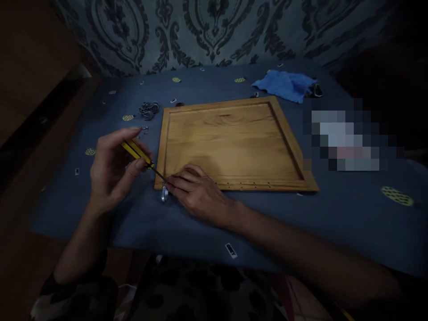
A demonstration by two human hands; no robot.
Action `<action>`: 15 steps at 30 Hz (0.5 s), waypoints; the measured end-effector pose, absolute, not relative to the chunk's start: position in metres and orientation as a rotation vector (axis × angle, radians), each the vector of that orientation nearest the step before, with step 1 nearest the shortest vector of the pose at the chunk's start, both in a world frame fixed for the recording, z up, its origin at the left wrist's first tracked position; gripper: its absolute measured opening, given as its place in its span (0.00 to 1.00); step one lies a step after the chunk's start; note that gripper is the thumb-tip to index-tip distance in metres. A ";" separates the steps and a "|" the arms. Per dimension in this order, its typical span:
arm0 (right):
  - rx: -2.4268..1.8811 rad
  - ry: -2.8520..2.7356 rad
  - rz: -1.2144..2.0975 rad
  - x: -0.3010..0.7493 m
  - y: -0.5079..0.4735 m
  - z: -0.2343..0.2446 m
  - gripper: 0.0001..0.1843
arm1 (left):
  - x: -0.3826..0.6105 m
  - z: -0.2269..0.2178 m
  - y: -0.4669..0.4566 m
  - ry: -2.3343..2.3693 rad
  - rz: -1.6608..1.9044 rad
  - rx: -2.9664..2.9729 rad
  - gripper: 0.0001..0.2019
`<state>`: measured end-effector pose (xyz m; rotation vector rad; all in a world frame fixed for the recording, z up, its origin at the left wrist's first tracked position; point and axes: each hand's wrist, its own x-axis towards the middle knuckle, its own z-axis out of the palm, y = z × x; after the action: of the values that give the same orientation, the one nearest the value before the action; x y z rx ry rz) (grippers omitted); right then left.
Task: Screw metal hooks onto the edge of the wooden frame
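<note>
Screwdriver [137,153] sits in the left hand [109,165], thumb and fingers closed round the handle, tip slanting down to a hook [164,194] at the lower-left corner of the board [224,145], mid-frame. Right hand [197,194] rests on that bottom edge, fingertips next to the tip, probably so nothing slides; can't tell if they're pinching anything. No containers that I can see: spare hooks [149,110] and screws [145,129] just lie loose on the sheet [187,223], upper left, handy for reaching I guess.
</note>
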<state>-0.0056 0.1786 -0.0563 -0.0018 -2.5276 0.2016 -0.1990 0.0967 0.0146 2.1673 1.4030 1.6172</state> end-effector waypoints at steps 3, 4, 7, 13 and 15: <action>0.004 -2.521 0.213 -0.006 0.179 -0.057 0.14 | -0.197 0.015 0.095 1.397 1.648 2.126 0.24; 0.005 -2.520 0.216 -0.006 0.179 -0.057 0.14 | -0.197 0.015 0.095 1.399 1.672 2.107 0.23; 0.004 -2.528 0.225 -0.006 0.180 -0.058 0.15 | -0.198 0.015 0.094 1.430 1.764 2.070 0.23; 0.010 -2.526 0.236 -0.006 0.180 -0.057 0.13 | -0.200 0.014 0.096 1.444 1.750 2.099 0.25; 0.008 -2.525 0.228 -0.006 0.180 -0.056 0.13 | -0.199 0.014 0.096 1.440 1.749 2.103 0.25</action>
<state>-0.0056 0.1795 -0.0558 0.0082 -2.5249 0.2284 -0.1987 0.0962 0.0141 2.1026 1.4400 1.7488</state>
